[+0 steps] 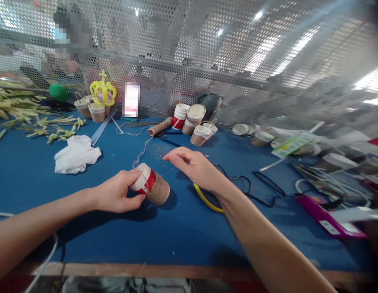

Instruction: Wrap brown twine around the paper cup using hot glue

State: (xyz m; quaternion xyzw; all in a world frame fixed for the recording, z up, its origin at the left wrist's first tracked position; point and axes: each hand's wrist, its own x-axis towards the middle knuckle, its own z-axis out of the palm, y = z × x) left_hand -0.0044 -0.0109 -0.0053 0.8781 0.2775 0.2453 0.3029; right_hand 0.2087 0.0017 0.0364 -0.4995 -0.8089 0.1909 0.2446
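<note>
My left hand [120,191] is closed around the white rim end of a red-and-white paper cup [150,179], which lies tilted with its base to the right. Brown twine [158,190] is wound in rows around the base half of the cup. From the rim, a loose strand of twine [142,154] runs up to a twine roll [160,127] on the table. My right hand [189,165] hovers to the right of the cup, apart from it, fingers stretched leftward and thumb alongside. Nothing shows in it. A yellow curved loop [207,200] lies partly hidden beneath my right wrist.
Twine-wrapped cups [199,134] and stacked paper cups [180,116] stand behind. Crumpled white tissue [77,154], a yellow crown [103,91] and dry husks [18,103] are on the left. Black cord [269,183], a purple box [327,215] and blurred clutter are on the right. A perforated metal screen [164,49] closes the back.
</note>
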